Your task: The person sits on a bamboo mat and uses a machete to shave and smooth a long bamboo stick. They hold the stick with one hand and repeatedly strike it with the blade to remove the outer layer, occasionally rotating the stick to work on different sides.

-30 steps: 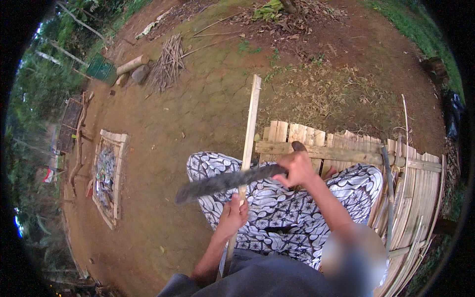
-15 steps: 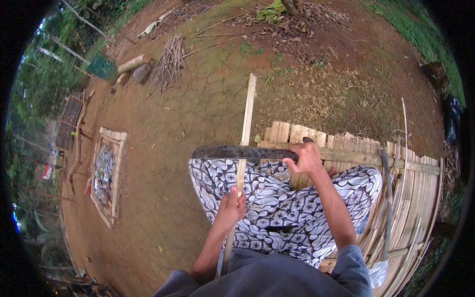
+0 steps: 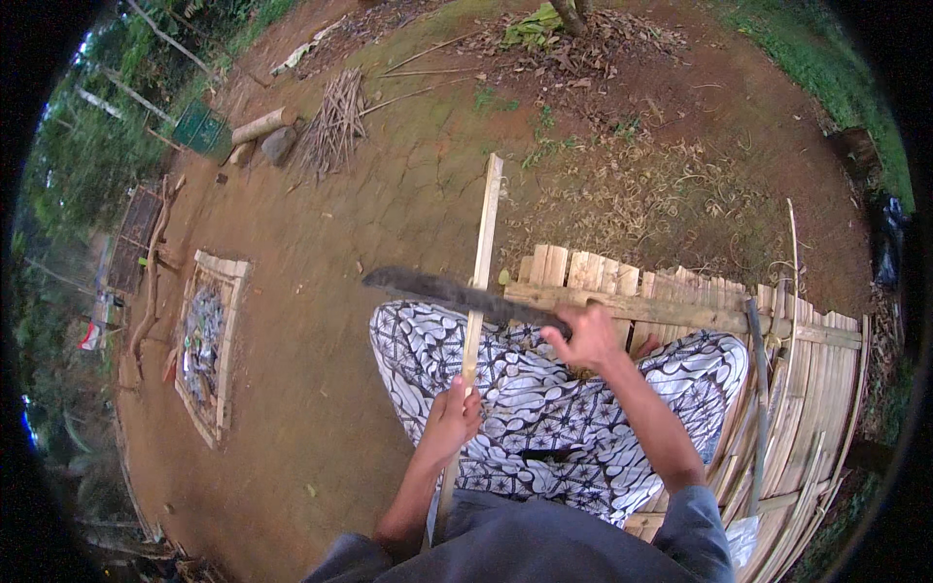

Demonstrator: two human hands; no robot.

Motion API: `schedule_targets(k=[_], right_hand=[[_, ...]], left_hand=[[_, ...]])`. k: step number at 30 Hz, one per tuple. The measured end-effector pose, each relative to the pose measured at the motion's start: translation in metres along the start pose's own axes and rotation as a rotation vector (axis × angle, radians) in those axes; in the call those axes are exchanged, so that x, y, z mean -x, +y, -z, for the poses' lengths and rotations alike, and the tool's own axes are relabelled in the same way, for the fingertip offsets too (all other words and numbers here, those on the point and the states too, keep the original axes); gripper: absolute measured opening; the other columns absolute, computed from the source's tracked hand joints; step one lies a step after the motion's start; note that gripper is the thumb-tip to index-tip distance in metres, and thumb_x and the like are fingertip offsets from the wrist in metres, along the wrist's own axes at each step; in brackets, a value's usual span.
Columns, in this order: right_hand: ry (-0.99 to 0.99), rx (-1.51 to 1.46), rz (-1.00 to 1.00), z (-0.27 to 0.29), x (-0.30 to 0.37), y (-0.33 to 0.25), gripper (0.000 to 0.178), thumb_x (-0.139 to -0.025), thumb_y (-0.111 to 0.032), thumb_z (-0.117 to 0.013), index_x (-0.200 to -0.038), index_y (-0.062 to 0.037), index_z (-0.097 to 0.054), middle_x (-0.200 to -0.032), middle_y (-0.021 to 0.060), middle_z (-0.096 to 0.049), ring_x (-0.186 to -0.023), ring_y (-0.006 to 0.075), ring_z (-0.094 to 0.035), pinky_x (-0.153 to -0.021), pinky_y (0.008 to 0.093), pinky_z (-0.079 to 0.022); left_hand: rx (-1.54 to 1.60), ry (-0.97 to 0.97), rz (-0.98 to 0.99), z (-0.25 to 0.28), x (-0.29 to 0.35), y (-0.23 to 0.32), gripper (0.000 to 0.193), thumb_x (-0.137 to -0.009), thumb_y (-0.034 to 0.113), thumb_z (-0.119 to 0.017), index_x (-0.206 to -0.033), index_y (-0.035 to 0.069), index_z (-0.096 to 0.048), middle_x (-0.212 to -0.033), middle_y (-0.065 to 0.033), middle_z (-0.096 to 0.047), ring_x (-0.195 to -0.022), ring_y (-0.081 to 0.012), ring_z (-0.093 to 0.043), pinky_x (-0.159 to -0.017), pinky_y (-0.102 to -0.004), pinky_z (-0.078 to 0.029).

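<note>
My left hand (image 3: 451,420) is closed round a long pale strip of split bamboo (image 3: 489,209). The strip points away from me over my lap, and its near end runs down against my shirt. In my closed right hand (image 3: 586,337) is a dark-bladed machete (image 3: 418,285). Its blade lies crosswise at the strip beyond my left hand, tip toward the left; how far the edge presses in cannot be made out. Black-and-white patterned cloth (image 3: 554,437) covers my crossed legs beneath both hands.
I sit on a bamboo-slat platform (image 3: 680,316); a grey rod (image 3: 760,418) and a plastic bag (image 3: 742,539) lie on its right. Curled shavings (image 3: 651,194) litter the ground ahead. Farther left are a stick pile (image 3: 332,121), a green drum (image 3: 202,129) and a framed rubbish pit (image 3: 233,301).
The machete has tilted: its tip is farther away and its handle nearer me. My right hand has come slightly nearer and left. The strip's far end has shifted slightly toward me.
</note>
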State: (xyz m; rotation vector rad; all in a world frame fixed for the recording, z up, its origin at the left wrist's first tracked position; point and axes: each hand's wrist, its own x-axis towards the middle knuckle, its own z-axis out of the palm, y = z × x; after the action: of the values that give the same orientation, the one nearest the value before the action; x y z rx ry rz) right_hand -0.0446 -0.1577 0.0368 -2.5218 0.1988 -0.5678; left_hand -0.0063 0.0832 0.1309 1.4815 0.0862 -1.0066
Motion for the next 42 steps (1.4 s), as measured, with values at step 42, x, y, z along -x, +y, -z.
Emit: schedule_targets(k=[42], right_hand=[[0.106, -0.280, -0.256, 0.032, -0.011, 0.026, 0.041, -0.077, -0.040, -0.058, -0.076, 0.0012, -0.064, -0.054, 0.0179, -0.055, -0.049, 0.0337, -0.056, -0.051, 0.0390, -0.046]], left_hand=[[-0.169, -0.050, -0.034, -0.005, 0.014, -0.029, 0.050, -0.097, 0.039, -0.027, -0.062, 0.007, -0.041, -0.052, 0.0035, -0.035, -0.047, -0.0081, -0.034, -0.044, -0.0261, -0.027]])
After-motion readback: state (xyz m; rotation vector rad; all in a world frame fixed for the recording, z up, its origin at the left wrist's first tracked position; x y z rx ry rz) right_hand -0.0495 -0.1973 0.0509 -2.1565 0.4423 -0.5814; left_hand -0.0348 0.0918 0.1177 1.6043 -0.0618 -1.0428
